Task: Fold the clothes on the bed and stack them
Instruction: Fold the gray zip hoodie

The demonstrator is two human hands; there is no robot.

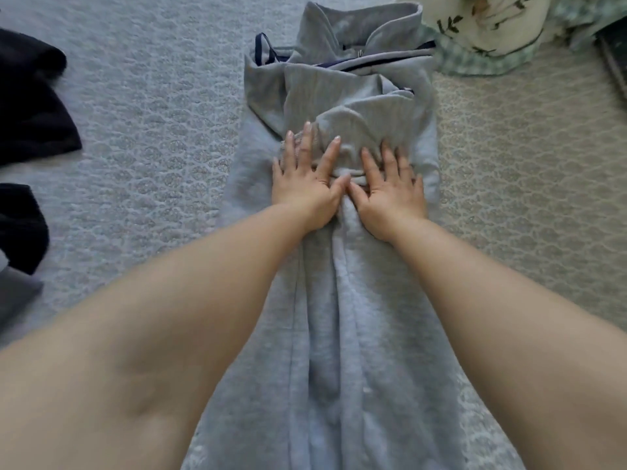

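Your two hands lie flat, side by side, on a grey hooded sweatshirt [342, 106] stretched down the middle of the frame, its long axis running from the bottom edge up toward the top centre, hood end farthest from you. The left hand [307, 184] presses with straight, spread fingers, and the right hand [390, 189] does the same just beside it, thumbs nearly touching; neither grip closes on cloth, both are released and flat. Your fingertips rest on a folded-over sleeve or panel bunched across the garment's upper half, where navy trim [268, 50] shows near the collar. The lower body of the sweatshirt is narrowed into a long strip with lengthwise creases between your forearms. It lies on the bed [152, 106], whose pale patterned cover shows open on both sides of the strip, wider at the left of the frame. Dark clothes [30, 106] sit at the left edge, well apart from the sweatshirt. A leaf-printed pillow [485, 22] on green checked fabric [464, 61] fills the upper right, just beside the hood end.
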